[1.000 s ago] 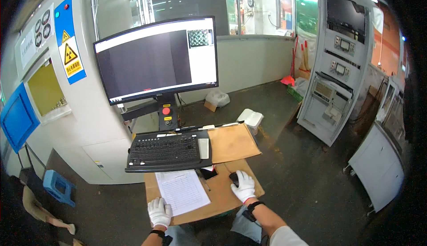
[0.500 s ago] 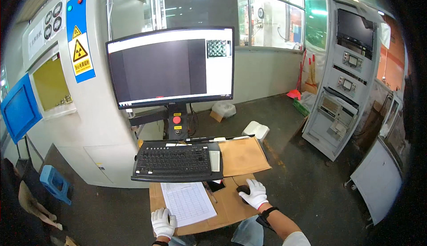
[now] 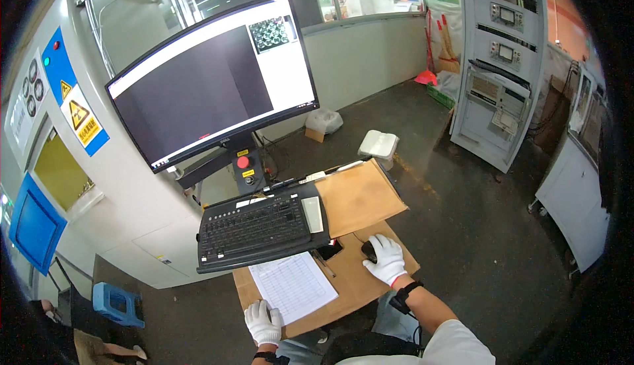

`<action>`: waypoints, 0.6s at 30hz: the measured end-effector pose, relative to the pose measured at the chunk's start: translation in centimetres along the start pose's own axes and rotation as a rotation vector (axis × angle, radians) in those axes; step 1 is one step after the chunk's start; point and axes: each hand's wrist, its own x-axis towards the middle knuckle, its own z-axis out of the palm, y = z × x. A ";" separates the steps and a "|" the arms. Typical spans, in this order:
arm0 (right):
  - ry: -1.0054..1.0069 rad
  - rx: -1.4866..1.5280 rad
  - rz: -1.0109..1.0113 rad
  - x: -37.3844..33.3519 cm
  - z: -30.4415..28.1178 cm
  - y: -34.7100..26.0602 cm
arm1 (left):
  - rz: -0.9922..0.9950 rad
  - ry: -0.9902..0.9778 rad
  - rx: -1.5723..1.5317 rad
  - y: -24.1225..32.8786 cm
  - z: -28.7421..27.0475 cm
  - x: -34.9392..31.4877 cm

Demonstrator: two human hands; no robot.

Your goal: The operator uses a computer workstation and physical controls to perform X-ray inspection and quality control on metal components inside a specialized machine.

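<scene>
My right hand (image 3: 386,259), in a white knit glove, rests over a black computer mouse (image 3: 369,252) on a cardboard-covered board (image 3: 356,282). In a matching glove, my left hand (image 3: 263,323) lies at the board's near left corner, fingers laid down and thumb apart, touching the edge of a printed table sheet (image 3: 294,289). A pen (image 3: 325,265) and a dark phone-like object (image 3: 329,249) lie between the sheet and the mouse. Just beyond them sits a black keyboard (image 3: 254,228) on its tray, beside a brown envelope (image 3: 360,198).
A large monitor (image 3: 198,87) on an arm stands above a red push button (image 3: 243,162). At left is a pale machine cabinet (image 3: 142,186) with a blue hatch door (image 3: 36,223) and a blue stool (image 3: 117,303). An instrument rack (image 3: 495,68) and a wheeled cart (image 3: 571,186) stand right.
The view has tilted and swung, so the monitor and tray sit farther left and slanted. Both hands keep their places, the right on the mouse and the left by the sheet.
</scene>
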 end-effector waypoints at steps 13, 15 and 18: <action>0.150 0.007 -0.040 -1.9 0.9 0.3 | 0.019 0.060 -0.024 -0.6 0.4 -0.6; 0.208 0.017 -0.051 -1.7 1.5 0.6 | 0.016 0.071 -0.027 -0.5 0.3 -0.4; 0.194 -0.025 -0.049 -1.5 1.8 0.9 | 0.058 0.188 0.021 -0.4 0.5 -0.3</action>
